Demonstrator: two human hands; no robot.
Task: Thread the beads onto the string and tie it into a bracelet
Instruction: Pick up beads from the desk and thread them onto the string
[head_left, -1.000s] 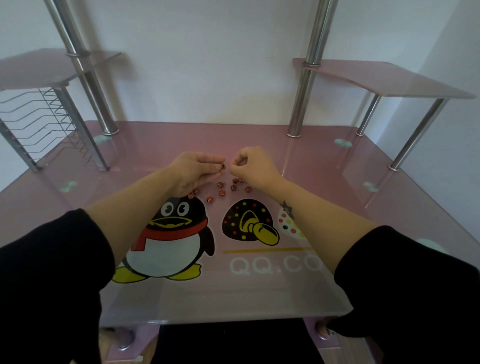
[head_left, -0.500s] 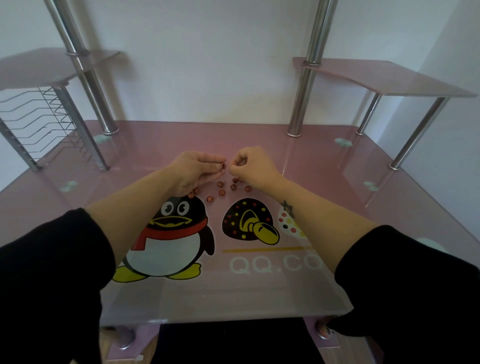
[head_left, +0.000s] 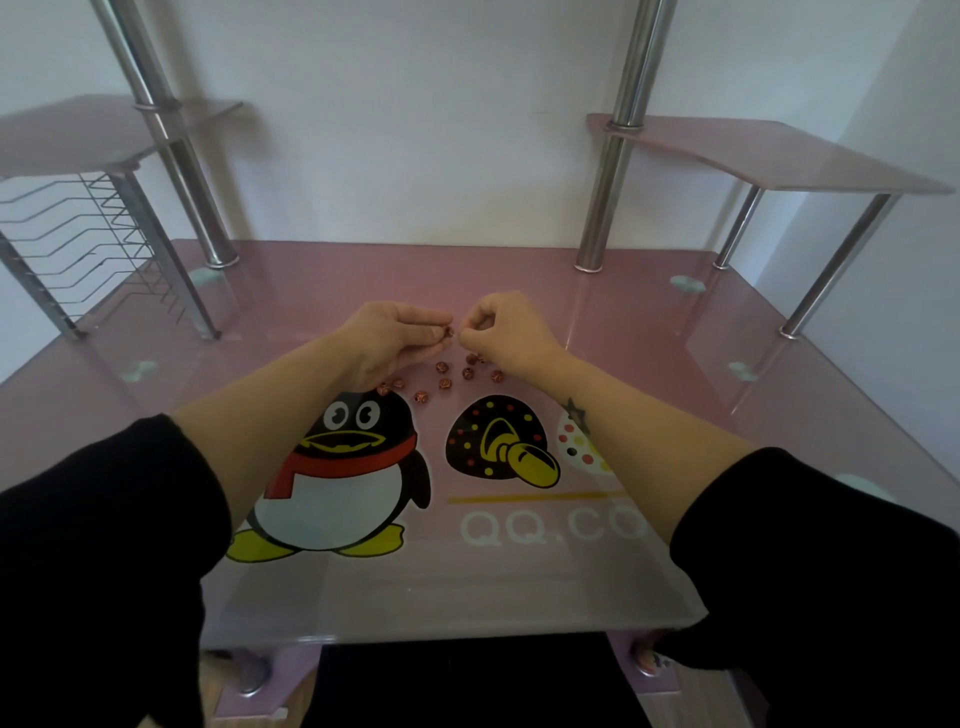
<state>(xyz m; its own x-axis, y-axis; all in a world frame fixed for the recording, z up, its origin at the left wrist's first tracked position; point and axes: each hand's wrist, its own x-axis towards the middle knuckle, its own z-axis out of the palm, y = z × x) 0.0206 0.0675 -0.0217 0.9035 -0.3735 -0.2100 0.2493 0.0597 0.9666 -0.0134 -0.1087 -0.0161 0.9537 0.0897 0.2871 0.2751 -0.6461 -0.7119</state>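
The table (head_left: 675, 322) is shiny pink. The little beads (head_left: 443, 367) in the middle are reddish brown. Below them, the penguin (head_left: 343, 499) is black and white with a red scarf and yellow feet. The dark mushroom (head_left: 467, 431) has red and yellow dots.

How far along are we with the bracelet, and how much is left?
Nothing looks finished: no strung beads show. In hand: the left hand pinches one bead right at the pinched fingertips of the right hand; the string is too thin to see. Left: roughly nine loose beads on the pink table need threading, then the tying.
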